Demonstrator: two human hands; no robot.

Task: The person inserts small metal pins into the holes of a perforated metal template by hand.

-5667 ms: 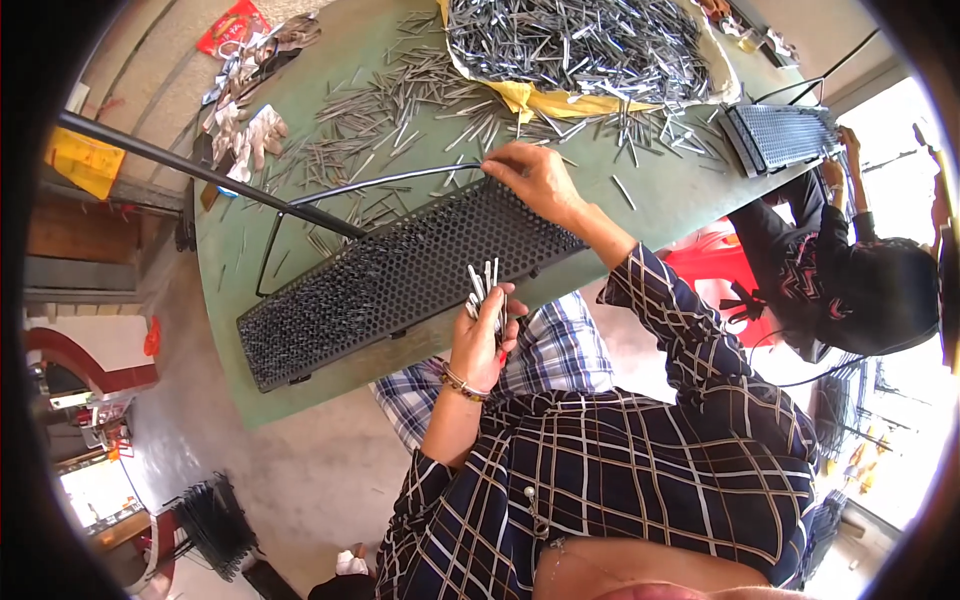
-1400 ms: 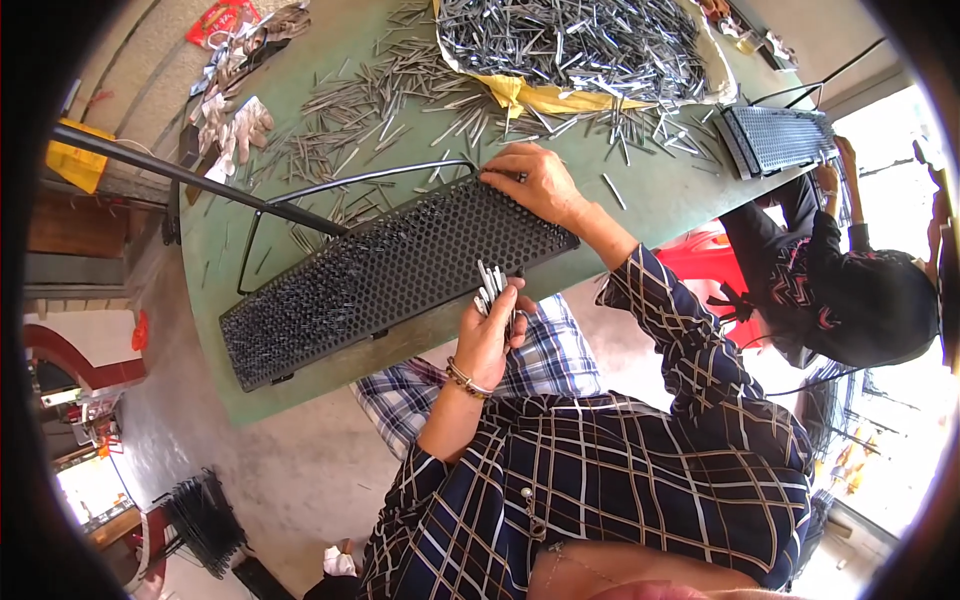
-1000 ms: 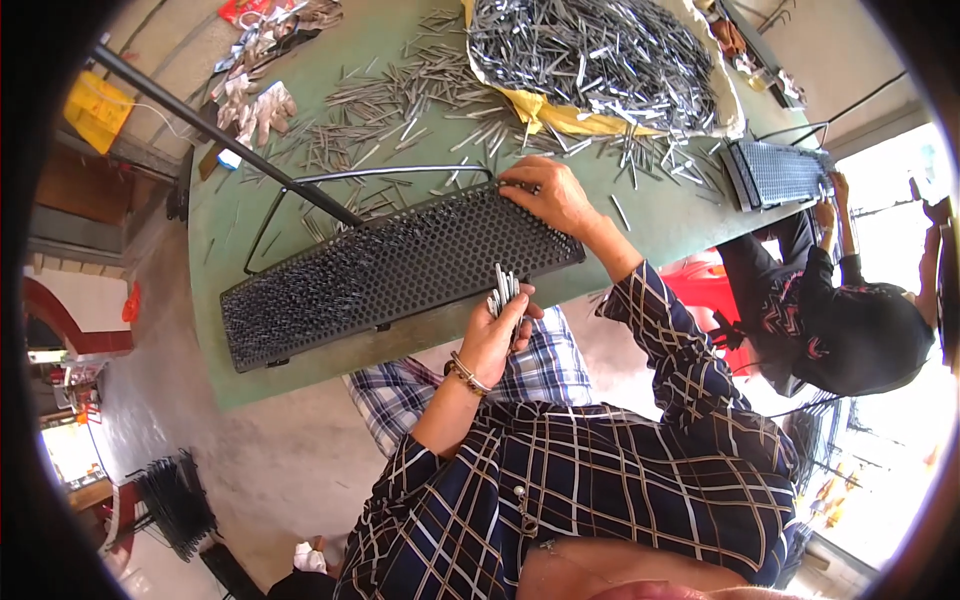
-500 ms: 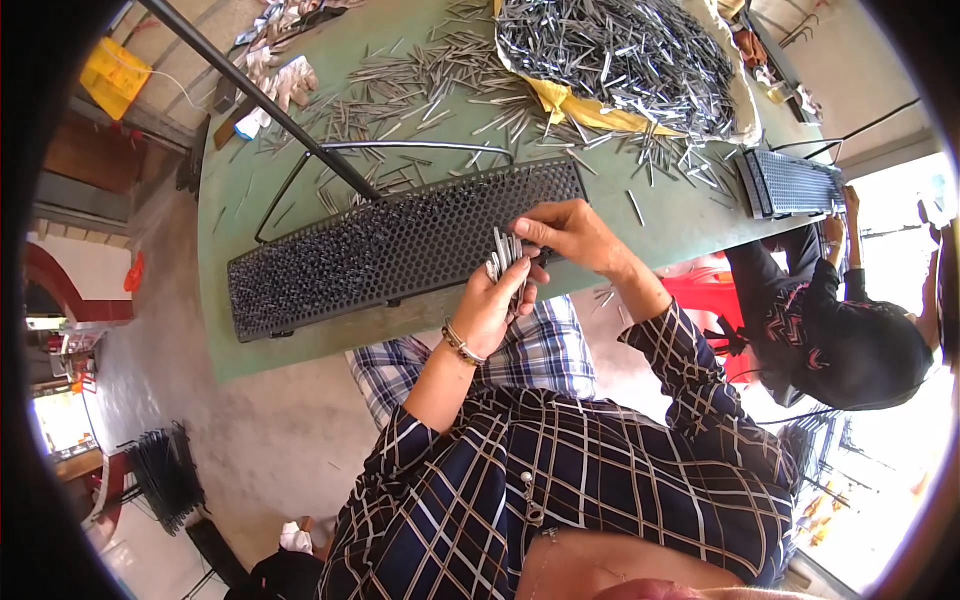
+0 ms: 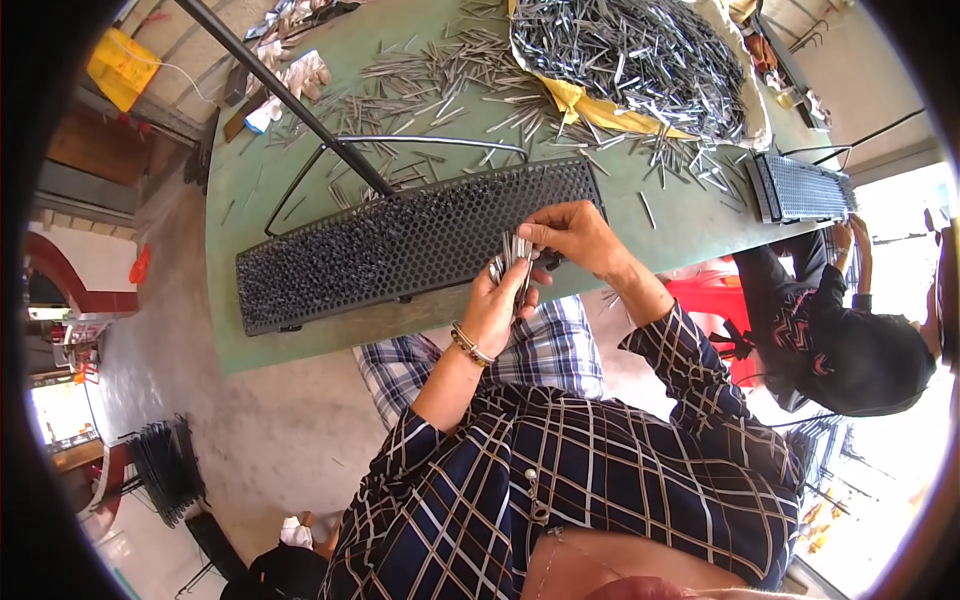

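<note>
My left hand [image 5: 492, 315], a beaded bracelet on its wrist, is closed round a bunch of thin silvery metal strips [image 5: 519, 262] that stick up past the fingers. From the right, my right hand [image 5: 578, 238] reaches over with thumb and fingers pinched at the strips' upper ends. How many it grips is hidden. Just beyond both hands, a long black perforated panel [image 5: 440, 235] lies on the table's near side. Dark strip ends crowd its left part, while bare round holes show further right. A thin black wire frame [image 5: 430, 140] rises behind it.
Loose strips [image 5: 420, 85] are scattered over the green table [image 5: 235, 190]. A large heap of strips [image 5: 630, 60] lies on yellow-edged sacking at the back. White gloves [image 5: 290, 85] rest far left. At right, another person [image 5: 850, 340] works at a second panel [image 5: 805, 187].
My right fingertips have come down closer onto the bunch's upper ends, and the strips stand more gathered. The whole view has shifted slightly.
</note>
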